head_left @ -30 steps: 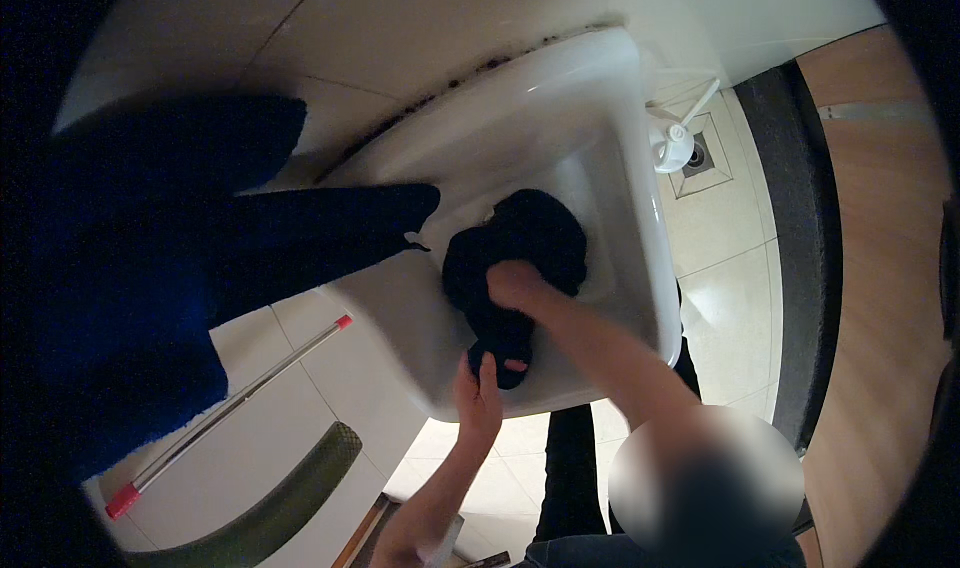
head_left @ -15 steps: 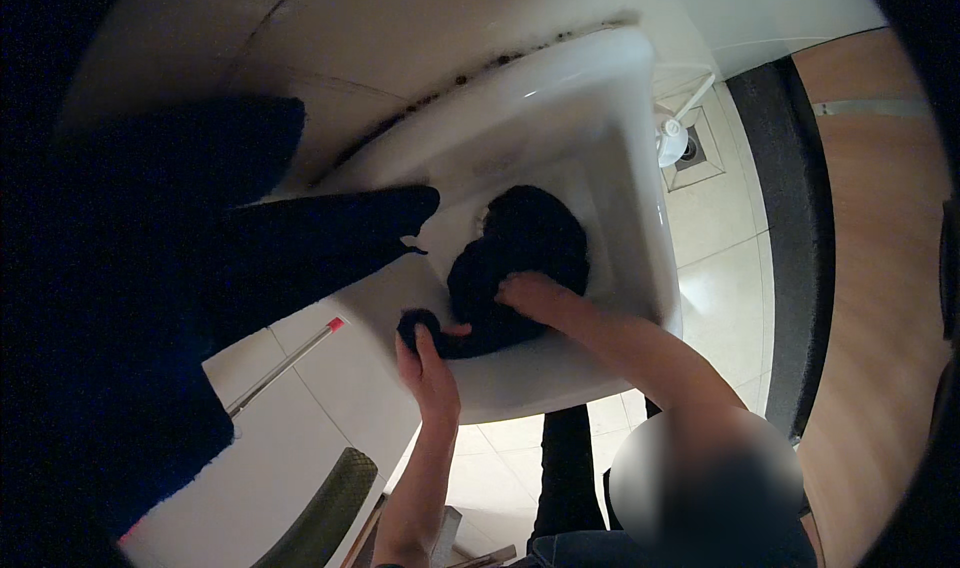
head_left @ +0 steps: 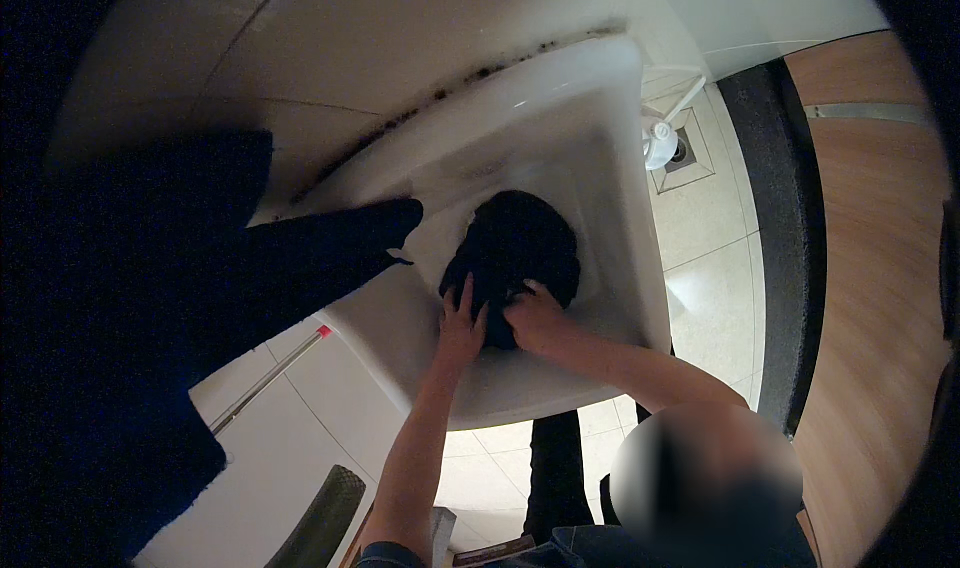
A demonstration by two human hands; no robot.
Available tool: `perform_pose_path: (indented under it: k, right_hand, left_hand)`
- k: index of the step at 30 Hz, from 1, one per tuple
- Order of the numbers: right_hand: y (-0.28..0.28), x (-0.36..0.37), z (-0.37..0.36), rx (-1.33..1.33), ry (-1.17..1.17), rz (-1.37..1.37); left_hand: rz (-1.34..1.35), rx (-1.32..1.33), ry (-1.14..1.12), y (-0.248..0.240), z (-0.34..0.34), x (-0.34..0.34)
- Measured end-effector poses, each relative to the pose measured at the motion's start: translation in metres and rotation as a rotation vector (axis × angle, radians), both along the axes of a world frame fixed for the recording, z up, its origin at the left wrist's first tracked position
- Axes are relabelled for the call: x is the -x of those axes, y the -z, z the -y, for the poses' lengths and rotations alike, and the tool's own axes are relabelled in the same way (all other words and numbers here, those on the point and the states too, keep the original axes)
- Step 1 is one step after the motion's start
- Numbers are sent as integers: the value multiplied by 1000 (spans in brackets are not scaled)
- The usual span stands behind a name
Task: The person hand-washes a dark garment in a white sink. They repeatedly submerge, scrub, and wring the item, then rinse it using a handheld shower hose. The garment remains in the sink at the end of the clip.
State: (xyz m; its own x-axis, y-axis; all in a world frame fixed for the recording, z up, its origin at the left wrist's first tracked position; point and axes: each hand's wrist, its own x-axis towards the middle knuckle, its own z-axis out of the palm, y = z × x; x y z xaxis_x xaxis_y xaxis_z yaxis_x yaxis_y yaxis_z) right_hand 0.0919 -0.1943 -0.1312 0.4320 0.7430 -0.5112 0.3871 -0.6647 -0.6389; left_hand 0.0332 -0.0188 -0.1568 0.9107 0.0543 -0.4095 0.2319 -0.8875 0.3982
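Observation:
A dark, bundled cloth (head_left: 520,233) lies in the bottom of a white sink (head_left: 650,268); its exact kind cannot be made out. My left hand (head_left: 462,323) rests on its near left side, fingers stretched out and spread over the fabric. Close by on the right, my right hand (head_left: 536,318) has its fingers curled into the near part of the bundle, gripping it. The two hands are a short way apart, and the cloth's near end shows between them.
Dark blue fabric (head_left: 300,253) hangs in from the left, over the sink's left rim. A white jug (head_left: 660,146) stands near the floor drain (head_left: 678,151) at the right. Below left are a metal pole with a red end (head_left: 270,373) and a dark green rounded object (head_left: 320,518).
My left hand has let go of the cloth's rolled end and moved right and up onto the bundle. That end is now gathered in. My right hand has shifted slightly right and down.

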Motion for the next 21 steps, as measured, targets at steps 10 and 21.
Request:
perform_pose_path:
  k: [10, 21]
  right_hand:
    - [22, 11, 14, -127, 402, 416]
    - [10, 5, 9, -13, 12, 391]
  left_hand:
    - [-511, 211, -393, 0, 33, 6]
    - [-240, 350, -454, -38, 6, -10]
